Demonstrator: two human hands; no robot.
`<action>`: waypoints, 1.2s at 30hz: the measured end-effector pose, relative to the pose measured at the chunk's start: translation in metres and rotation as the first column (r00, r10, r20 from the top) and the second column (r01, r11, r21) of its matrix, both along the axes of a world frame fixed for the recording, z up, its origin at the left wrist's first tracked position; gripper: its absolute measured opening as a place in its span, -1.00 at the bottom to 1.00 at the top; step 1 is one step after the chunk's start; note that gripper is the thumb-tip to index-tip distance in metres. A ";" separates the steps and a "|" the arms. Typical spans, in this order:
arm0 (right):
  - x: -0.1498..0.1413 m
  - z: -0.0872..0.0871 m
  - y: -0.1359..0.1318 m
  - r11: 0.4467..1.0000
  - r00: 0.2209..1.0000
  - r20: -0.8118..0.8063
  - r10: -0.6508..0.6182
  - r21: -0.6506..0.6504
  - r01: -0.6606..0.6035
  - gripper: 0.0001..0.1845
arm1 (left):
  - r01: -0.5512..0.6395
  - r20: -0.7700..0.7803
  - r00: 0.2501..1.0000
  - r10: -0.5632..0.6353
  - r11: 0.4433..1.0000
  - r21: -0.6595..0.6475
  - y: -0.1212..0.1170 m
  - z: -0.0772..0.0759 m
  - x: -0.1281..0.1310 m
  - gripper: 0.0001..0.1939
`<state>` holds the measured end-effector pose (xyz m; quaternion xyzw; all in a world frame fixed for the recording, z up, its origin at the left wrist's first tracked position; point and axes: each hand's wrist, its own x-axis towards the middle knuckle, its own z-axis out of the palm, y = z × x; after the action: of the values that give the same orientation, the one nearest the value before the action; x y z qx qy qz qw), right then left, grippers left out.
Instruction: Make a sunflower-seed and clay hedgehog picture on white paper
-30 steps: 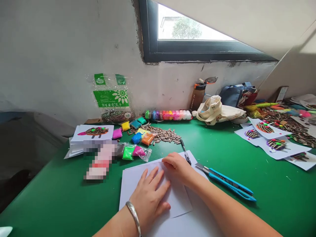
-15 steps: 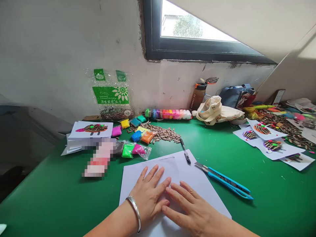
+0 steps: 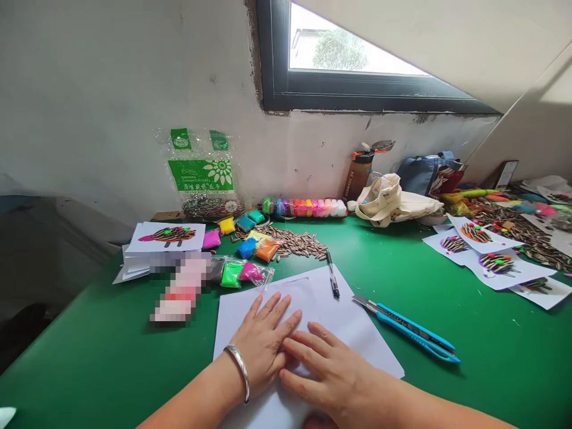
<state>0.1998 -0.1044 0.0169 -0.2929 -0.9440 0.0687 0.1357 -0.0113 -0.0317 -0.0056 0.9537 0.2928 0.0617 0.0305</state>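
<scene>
The left hand (image 3: 263, 345) and right hand (image 3: 333, 375) lie spread flat — pressing on a white paper sheet (image 3: 357, 333). Its long axis points toward the wall (image 3: 111, 107), slightly tilted.

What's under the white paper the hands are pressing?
The left hand and right hand lie flat on white paper, which rests on the green table. Whatever is beneath the paper's middle is covered.

From my station I see sheets of paper (image 3: 357, 328) on the green table (image 3: 102, 351), a pen (image 3: 332, 275) lying across their far corner, and a utility knife (image 3: 413, 333) just right of them. Clay packets (image 3: 232, 275) and loose sunflower seeds (image 3: 290, 243) lie behind and left; seed pictures (image 3: 496, 263) lie well right.
</scene>
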 end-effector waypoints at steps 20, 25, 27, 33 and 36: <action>0.010 -0.010 0.115 0.790 0.790 0.106 -0.604 -0.053 0.611 -0.45 | 0.125 0.088 0.985 -0.150 0.963 0.238 -0.051 -0.040 0.014 -0.40; 0.006 -0.010 0.113 0.787 0.783 0.138 -0.607 -0.032 0.616 -0.48 | 0.060 0.145 0.983 -0.108 0.951 0.304 -0.049 -0.041 0.015 -0.44; 0.007 -0.011 0.112 0.784 0.781 0.140 -0.609 -0.041 0.619 -0.51 | 0.049 0.167 0.981 -0.101 0.956 0.290 -0.048 -0.036 0.014 -0.34; 0.007 -0.009 0.109 0.762 0.767 0.145 -0.626 -0.096 0.640 -0.46 | -0.055 0.045 0.998 0.049 0.986 0.157 -0.045 -0.015 0.009 -0.27; 0.003 -0.005 0.104 0.762 0.771 0.132 -0.623 -0.121 0.636 -0.48 | -0.050 0.050 0.998 0.044 0.990 0.132 -0.042 -0.013 0.010 -0.38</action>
<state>0.2025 -0.0002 0.0124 -0.6052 -0.7870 0.0816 0.0874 -0.0011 -0.0742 -0.0187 0.9448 0.3095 0.1043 -0.0277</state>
